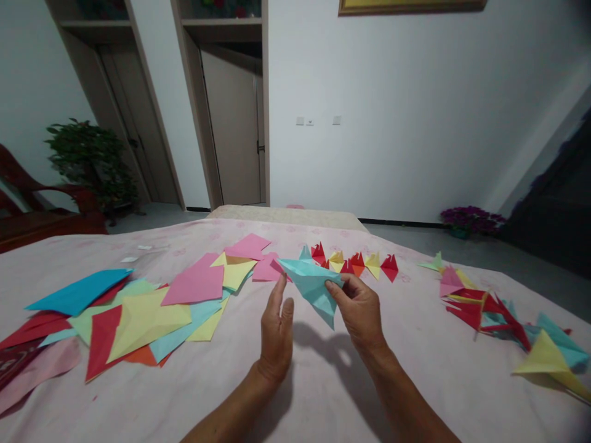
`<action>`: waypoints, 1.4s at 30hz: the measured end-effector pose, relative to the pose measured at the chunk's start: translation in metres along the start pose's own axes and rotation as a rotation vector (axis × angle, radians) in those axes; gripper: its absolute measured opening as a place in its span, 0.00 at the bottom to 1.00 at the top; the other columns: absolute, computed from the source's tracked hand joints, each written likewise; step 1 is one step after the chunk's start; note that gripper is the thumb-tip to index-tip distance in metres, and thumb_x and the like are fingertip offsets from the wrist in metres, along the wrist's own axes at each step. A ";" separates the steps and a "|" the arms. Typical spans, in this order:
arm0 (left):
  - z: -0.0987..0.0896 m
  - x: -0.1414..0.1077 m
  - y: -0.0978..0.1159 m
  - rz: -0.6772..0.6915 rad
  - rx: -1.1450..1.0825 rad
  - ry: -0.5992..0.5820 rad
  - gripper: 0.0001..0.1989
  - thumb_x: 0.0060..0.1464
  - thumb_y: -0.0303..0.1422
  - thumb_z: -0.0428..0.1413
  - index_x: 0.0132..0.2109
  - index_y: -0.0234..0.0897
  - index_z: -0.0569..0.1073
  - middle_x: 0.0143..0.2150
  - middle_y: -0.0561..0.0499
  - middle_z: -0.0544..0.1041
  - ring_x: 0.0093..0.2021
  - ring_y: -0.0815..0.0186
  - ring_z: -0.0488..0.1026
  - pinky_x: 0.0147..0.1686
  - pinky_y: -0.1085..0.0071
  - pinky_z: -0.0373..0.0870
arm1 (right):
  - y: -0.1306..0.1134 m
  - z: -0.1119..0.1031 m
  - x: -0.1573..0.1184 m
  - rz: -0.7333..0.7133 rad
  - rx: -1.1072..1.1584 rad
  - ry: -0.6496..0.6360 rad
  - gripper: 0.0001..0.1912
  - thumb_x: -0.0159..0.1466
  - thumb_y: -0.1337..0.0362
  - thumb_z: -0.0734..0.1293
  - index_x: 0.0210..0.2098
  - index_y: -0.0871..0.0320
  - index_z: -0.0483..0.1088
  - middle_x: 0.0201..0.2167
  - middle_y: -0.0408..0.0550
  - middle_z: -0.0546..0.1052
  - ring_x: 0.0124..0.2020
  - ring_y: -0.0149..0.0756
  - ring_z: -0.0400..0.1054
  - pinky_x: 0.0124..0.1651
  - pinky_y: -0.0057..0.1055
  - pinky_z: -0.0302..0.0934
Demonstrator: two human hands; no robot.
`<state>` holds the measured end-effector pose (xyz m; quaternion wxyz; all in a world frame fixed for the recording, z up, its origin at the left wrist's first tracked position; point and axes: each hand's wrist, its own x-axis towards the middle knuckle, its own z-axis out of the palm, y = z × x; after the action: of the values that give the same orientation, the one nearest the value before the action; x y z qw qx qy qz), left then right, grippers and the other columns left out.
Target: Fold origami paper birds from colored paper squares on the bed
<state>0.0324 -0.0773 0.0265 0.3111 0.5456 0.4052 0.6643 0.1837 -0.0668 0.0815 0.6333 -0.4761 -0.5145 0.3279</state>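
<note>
A light blue folded paper (314,284) is held up over the table, its lower point hanging down between the hands. My right hand (360,307) pinches its right side between thumb and fingers. Beside its left corner, my left hand (277,326) is upright with fingers stretched out and the thumb apart; a fingertip is close to the paper, and whether it touches I cannot tell. Behind the paper stand small folded cranes, among them a red crane (390,267) and a yellow crane (373,264).
Overlapping coloured sheets (148,320) cover the left of the pink tablecloth (318,394). At the right lies a loose heap of folded papers (498,317). Beyond the table are doors, a leafy plant (87,160), a wooden chair (50,209) and purple flowers (471,218).
</note>
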 end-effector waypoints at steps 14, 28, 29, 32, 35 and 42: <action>0.004 -0.001 0.000 -0.027 -0.076 -0.056 0.31 0.59 0.37 0.59 0.67 0.41 0.61 0.65 0.42 0.68 0.58 0.55 0.72 0.57 0.58 0.70 | 0.007 0.014 -0.011 -0.030 -0.025 -0.044 0.11 0.56 0.56 0.72 0.31 0.58 0.74 0.25 0.43 0.75 0.26 0.32 0.66 0.30 0.28 0.60; 0.006 -0.004 0.002 -0.124 -0.202 0.042 0.21 0.55 0.35 0.62 0.57 0.42 0.75 0.58 0.48 0.75 0.59 0.58 0.71 0.61 0.62 0.65 | -0.001 0.022 -0.021 -0.097 -0.119 -0.002 0.10 0.57 0.57 0.70 0.31 0.58 0.75 0.24 0.42 0.74 0.25 0.31 0.63 0.30 0.27 0.59; 0.006 -0.005 0.004 -0.129 -0.201 0.043 0.21 0.55 0.35 0.62 0.56 0.42 0.75 0.58 0.49 0.76 0.59 0.58 0.71 0.61 0.62 0.66 | -0.001 0.022 -0.021 -0.095 -0.118 -0.002 0.10 0.57 0.57 0.70 0.31 0.58 0.75 0.24 0.42 0.74 0.25 0.31 0.63 0.30 0.27 0.58; 0.006 -0.005 0.007 -0.149 -0.183 0.049 0.19 0.55 0.36 0.62 0.54 0.42 0.77 0.56 0.49 0.77 0.57 0.57 0.73 0.59 0.61 0.68 | -0.001 0.022 -0.021 -0.101 -0.120 -0.006 0.10 0.57 0.57 0.70 0.30 0.58 0.74 0.24 0.42 0.73 0.25 0.31 0.63 0.30 0.27 0.58; 0.004 -0.004 0.009 -0.143 -0.134 0.060 0.16 0.54 0.36 0.62 0.51 0.42 0.79 0.52 0.50 0.79 0.54 0.57 0.75 0.57 0.61 0.70 | 0.000 0.022 -0.022 -0.101 -0.120 -0.002 0.10 0.57 0.57 0.70 0.29 0.58 0.74 0.24 0.41 0.73 0.25 0.31 0.63 0.30 0.27 0.58; 0.001 -0.002 0.005 -0.066 -0.043 0.054 0.10 0.56 0.37 0.60 0.43 0.42 0.82 0.43 0.49 0.83 0.45 0.58 0.79 0.49 0.65 0.74 | 0.002 0.022 -0.023 -0.068 -0.093 0.009 0.11 0.58 0.56 0.70 0.31 0.58 0.74 0.25 0.42 0.74 0.26 0.31 0.64 0.30 0.28 0.60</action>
<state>0.0341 -0.0816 0.0303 0.3332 0.5070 0.4168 0.6769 0.1564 -0.0807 0.0724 0.6234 -0.4888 -0.5423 0.2799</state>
